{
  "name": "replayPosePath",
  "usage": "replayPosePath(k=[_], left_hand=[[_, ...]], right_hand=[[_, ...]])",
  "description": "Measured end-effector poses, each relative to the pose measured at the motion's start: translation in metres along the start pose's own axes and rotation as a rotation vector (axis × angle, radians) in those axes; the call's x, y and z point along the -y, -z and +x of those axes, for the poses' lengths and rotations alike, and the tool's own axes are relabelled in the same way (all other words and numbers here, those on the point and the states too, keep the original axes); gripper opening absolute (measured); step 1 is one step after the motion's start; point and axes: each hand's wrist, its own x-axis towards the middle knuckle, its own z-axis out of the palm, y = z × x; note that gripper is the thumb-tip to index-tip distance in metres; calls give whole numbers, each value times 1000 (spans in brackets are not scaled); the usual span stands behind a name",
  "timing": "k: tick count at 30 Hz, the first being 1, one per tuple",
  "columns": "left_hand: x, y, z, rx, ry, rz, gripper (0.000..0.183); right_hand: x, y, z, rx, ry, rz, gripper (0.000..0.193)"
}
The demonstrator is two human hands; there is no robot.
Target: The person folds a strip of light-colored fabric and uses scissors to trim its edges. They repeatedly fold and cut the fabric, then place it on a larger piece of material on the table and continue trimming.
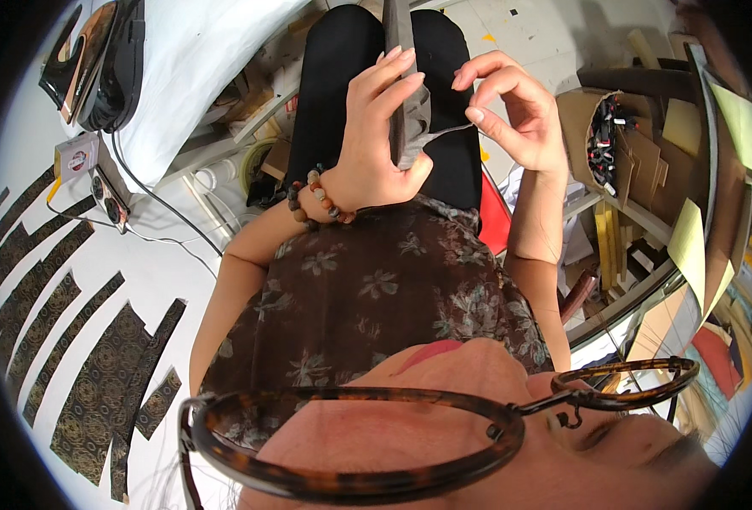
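My left hand [363, 144], with a beaded bracelet [312, 200] at the wrist, grips a long, flat, grey-brown piece [405, 110] held on edge over my lap. Its fingers lie along one side and the thumb wraps under the lower end. From that end a thin grey strip [448, 132], like a thread or a peeled edge, stretches across to my right hand [520, 115]. The right thumb tip pinches the strip's far end, while the index finger curves above it, apart from the thumb. What the piece is made of I cannot tell.
On the white table at left lie several dark patterned fabric strips [95, 391], near a small box [76, 157] and cables [159, 204]. A black device [112, 68] stands farther back. To the right are shelves with cardboard pieces [644, 161] and a box of small dark parts [601, 144].
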Motion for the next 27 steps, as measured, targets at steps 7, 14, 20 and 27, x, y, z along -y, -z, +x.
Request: replayPosePath(k=[7, 14, 20, 27], left_hand=[[1, 0, 10, 36, -25, 63, 72], [1, -6, 14, 52, -23, -101, 65], [-1, -9, 11, 95, 18, -132, 66], [-5, -8, 6, 64, 84, -193, 68]], right_hand=[[7, -33, 1, -81, 94, 1, 37], [12, -50, -11, -297, -98, 285, 18], [6, -53, -20, -360, -156, 283, 21], [3, -61, -21, -345, -163, 315, 23]])
